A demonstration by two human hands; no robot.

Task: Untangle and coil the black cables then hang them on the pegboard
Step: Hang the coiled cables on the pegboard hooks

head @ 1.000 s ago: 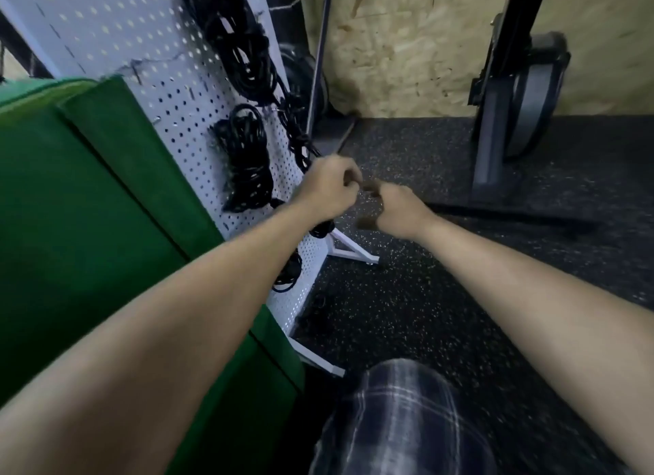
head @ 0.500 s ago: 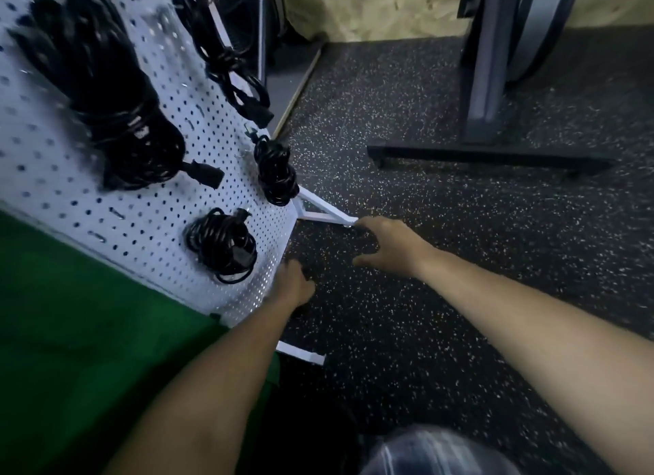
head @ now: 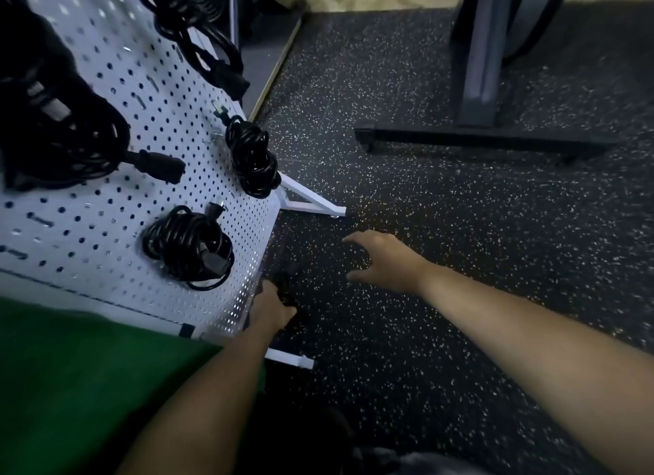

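Speckled floor point(head: 477, 209) everywhere, white pegboard point(head: 88, 234) on the left, black cable coils point(head: 187, 248) already hung on it. Left hand point(head: 270, 311) is down at the board's near corner, fingers hidden, can't tell its grip. Right hand point(head: 385, 262) hovers spread, empty. No loose cable visible in that dark patch; I'd feel around before tugging.
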